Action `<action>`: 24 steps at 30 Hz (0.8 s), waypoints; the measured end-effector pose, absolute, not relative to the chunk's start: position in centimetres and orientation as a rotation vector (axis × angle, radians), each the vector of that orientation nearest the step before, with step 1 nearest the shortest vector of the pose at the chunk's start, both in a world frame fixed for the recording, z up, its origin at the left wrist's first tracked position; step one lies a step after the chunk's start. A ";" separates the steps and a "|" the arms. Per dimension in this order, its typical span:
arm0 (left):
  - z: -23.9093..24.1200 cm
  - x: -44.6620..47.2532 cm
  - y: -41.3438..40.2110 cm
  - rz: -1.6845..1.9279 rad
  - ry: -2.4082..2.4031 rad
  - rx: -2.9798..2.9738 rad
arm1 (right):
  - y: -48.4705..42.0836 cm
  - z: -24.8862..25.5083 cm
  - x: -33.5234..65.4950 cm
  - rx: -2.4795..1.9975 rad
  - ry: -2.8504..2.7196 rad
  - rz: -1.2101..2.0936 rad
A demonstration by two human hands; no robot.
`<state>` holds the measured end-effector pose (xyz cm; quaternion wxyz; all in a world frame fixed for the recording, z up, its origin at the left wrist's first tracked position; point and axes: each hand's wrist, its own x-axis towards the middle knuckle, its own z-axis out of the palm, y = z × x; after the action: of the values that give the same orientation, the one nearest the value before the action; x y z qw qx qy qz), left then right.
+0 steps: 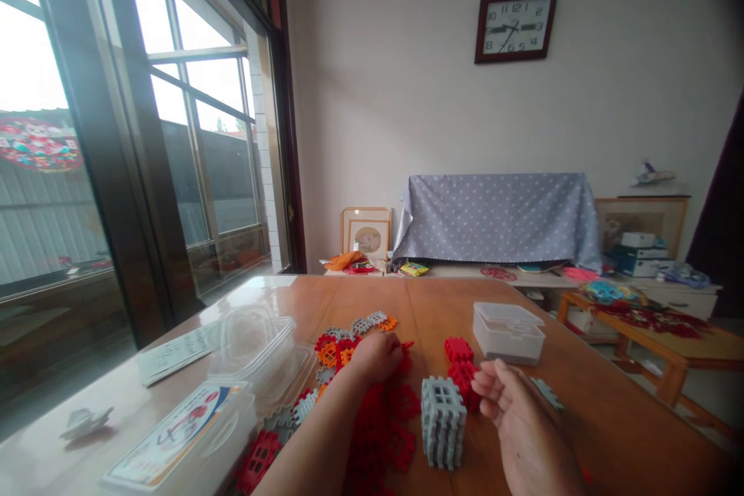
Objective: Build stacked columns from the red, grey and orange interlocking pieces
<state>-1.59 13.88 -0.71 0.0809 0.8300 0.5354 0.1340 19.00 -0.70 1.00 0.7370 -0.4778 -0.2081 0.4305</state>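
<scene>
My left hand (380, 356) reaches over a spread pile of red building pieces (401, 446) with notched edges. Its fingers are curled down, and what they hold, if anything, is hidden. Grey and orange pieces (328, 355) lie among the red ones. My right hand (511, 411) is beside a stack of red pieces (462, 373), its fingers loosely bent and apart, with nothing seen in them; I cannot tell whether the fingertips touch the stack. Left of this hand stands a stack of grey square pieces (442, 422) with window-like openings. A grey piece (547, 392) lies beyond the right hand.
A lidded plastic box (508, 333) stands at the table's right side. At the left are clear containers (249, 345), a labelled plastic case (183, 442), a printed sheet (177, 353) and a crumpled wrapper (87, 424). A low wooden table (668, 345) stands off to the right.
</scene>
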 end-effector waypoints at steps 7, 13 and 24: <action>-1.5 -1.9 14.1 0.406 1.582 2.460 | -0.8 1.0 18.8 -1.047 -0.460 0.936; -1.6 -1.9 14.2 0.472 1.560 2.429 | -0.7 0.8 18.8 -1.037 -0.475 0.926; 0.1 -2.4 13.4 0.734 1.404 2.140 | -0.5 0.2 19.1 -1.020 -0.521 0.911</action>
<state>-2.35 13.44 0.10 0.2371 0.7807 0.5123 0.2678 19.14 -0.51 0.24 0.7440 -0.4657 -0.2381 0.4159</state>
